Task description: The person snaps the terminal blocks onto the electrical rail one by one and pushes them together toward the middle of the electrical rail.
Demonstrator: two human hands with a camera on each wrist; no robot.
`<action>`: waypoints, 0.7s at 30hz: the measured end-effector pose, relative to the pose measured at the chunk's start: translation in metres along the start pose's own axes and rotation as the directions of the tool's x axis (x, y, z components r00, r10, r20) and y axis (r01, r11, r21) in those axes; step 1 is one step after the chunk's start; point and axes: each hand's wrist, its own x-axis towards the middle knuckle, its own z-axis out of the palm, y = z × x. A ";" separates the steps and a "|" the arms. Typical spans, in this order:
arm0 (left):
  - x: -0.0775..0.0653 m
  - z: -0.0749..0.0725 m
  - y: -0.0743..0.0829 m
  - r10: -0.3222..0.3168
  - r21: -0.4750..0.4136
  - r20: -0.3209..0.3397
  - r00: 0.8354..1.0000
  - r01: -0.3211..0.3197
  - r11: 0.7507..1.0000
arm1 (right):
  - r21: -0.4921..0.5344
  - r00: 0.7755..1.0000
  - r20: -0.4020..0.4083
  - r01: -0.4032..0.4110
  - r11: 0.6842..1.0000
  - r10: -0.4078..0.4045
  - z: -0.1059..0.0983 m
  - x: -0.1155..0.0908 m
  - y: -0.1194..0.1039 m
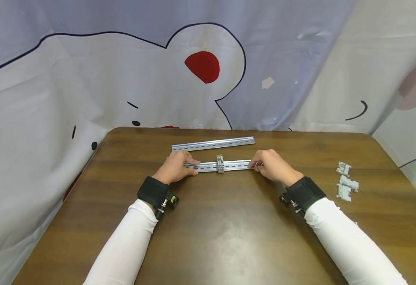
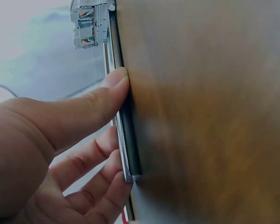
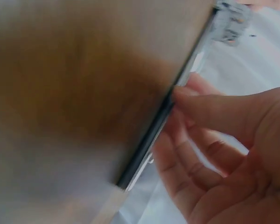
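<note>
A slotted metal DIN rail [image 1: 236, 165] lies crosswise in front of me, with a few slim grey terminal blocks [image 1: 220, 164] clipped side by side near its middle. My left hand [image 1: 175, 166] grips the rail's left part, thumb on the near edge and fingers at the far edge. Toward the other end, my right hand [image 1: 272, 164] pinches the rail between thumb and fingers. In the left wrist view the grey blocks [image 2: 88, 23] stand out from the rail beyond my thumb. The right wrist view shows the rail's dark near edge [image 3: 144, 154] running past my fingertips.
A second slotted rail [image 1: 213, 144] lies behind the held one, slightly slanted. Several loose grey terminal blocks [image 1: 344, 192] lie on the right side of the wooden table [image 1: 222, 237]. A printed curtain [image 1: 122, 79] hangs behind the table's far edge.
</note>
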 end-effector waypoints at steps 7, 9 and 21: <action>0.011 -0.007 -0.009 0.002 -0.027 0.050 0.999 -0.001 1.000 | -0.001 0.992 0.122 0.018 1.000 -0.018 -0.010 0.033 0.010; 0.012 -0.008 -0.012 0.010 -0.056 0.064 0.998 -0.007 0.998 | 0.001 0.993 0.115 -0.015 1.000 0.014 -0.011 0.040 0.014; 0.037 -0.019 -0.042 -0.204 0.065 -0.117 0.972 0.212 0.975 | -0.099 0.987 0.159 0.000 0.995 0.016 -0.006 0.091 0.049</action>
